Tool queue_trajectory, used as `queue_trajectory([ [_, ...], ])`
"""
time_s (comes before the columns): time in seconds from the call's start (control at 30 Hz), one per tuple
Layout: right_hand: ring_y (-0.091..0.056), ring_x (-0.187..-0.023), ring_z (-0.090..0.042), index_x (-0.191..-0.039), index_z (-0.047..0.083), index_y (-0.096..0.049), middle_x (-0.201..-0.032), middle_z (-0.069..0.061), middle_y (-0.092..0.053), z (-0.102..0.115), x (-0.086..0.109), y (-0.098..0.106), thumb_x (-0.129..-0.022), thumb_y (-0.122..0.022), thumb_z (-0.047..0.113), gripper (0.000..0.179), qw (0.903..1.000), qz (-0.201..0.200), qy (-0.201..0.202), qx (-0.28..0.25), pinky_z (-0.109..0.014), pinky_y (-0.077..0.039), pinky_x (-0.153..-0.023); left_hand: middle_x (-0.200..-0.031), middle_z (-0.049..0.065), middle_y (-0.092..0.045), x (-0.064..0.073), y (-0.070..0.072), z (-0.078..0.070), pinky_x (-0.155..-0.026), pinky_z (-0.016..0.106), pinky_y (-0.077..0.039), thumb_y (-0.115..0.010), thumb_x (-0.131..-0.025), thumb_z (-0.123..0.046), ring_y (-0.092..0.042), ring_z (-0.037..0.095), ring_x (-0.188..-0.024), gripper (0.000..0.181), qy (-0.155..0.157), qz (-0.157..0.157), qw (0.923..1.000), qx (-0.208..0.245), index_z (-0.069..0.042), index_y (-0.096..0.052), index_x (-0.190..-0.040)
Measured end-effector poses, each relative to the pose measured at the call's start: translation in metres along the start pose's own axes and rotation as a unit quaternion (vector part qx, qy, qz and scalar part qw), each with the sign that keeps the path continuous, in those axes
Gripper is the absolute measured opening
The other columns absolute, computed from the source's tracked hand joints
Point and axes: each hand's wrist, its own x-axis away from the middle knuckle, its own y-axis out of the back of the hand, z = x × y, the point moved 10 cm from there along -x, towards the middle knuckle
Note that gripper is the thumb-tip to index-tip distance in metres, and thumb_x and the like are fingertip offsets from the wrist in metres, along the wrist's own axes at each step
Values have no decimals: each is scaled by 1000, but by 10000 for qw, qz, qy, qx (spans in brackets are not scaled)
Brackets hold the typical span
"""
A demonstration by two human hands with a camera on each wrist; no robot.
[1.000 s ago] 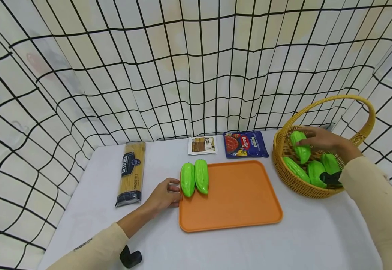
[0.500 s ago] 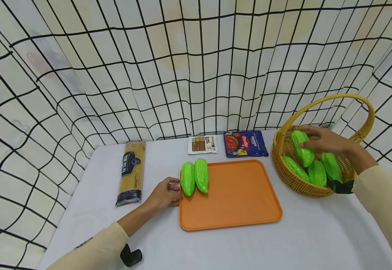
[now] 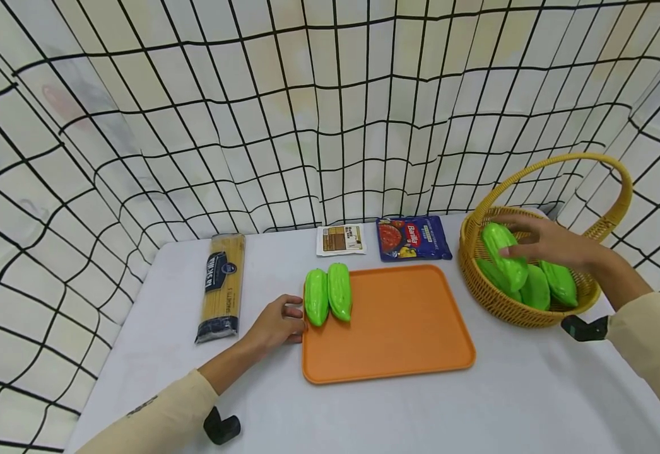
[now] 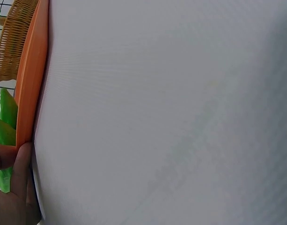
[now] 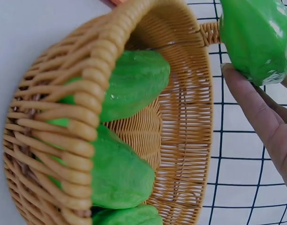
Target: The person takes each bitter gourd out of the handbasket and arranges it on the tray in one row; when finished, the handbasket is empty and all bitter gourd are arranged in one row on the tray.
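My right hand (image 3: 557,243) grips a glossy green ridged fruit (image 3: 505,255) with a tapered end, thumb on the near side, over the wicker basket (image 3: 491,299). In the right wrist view this held fruit (image 5: 258,40) appears above the basket rim, and several like it (image 5: 122,171) lie inside. At the left edge of the orange tray (image 3: 404,328), my left hand (image 3: 273,325) pinches the rim; the left wrist view shows its thumb and finger (image 4: 22,161) on either side. Two green fruits (image 3: 328,294) lie side by side, lengthwise, along the tray's left end.
A spaghetti packet (image 3: 220,290) lies left of the tray. Behind it are a small white-and-brown packet (image 3: 341,241) and a blue Barilla pouch (image 3: 414,239). The basket's tall handle (image 3: 563,159) arches over it. Black netting over white cloth walls in the back and sides.
My right hand has lifted the green fruit slightly within the basket, shifting it toward me, while the forearm swings right. The left hand and tray stay put.
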Motion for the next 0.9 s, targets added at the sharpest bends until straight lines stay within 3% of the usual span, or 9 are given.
queue_trajectory([
  [0.2,-46,-131,-50,-157,26,-32,-156,-19,-35,8,9,-1,-97,-64,32,68,9992,-189,142,330,-62,-55,-94,-117,17,-55,0,0,0,-76,33,-65,-68,-87,-1,-65,23,-95,58,6,4,10000,-24,-3,-47,-141],
  [0.43,-35,-140,-50,-156,30,-34,-161,-16,-26,19,15,-8,-101,-58,30,61,9990,-223,354,140,-67,-49,-99,-116,16,-56,-1,1,2,-75,31,-64,-67,-86,-1,-66,21,-93,57,53,-35,10000,31,-4,-49,-140],
  [0.57,-34,-141,-47,-156,28,-35,-159,-17,-29,24,17,-11,-100,-59,30,60,9987,-288,398,138,-70,-46,-100,-117,16,-56,-3,2,5,-75,32,-64,-67,-86,0,-66,21,-92,57,66,-64,9999,84,-4,-48,-140],
  [0.73,-41,-136,-47,-156,27,-35,-156,-19,-34,26,19,-17,-99,-61,30,63,9989,-294,348,83,-65,-51,-98,-118,16,-56,-4,2,7,-76,32,-65,-67,-86,-1,-66,21,-92,58,37,-49,10000,65,-4,-48,-141],
  [0.9,-37,-139,-47,-156,25,-34,-158,-17,-34,27,19,-26,-98,-62,29,65,9989,-254,402,-19,-68,-47,-102,-117,16,-56,-5,1,5,-76,32,-65,-67,-86,-1,-66,21,-93,58,17,-31,9999,94,-4,-48,-141],
])
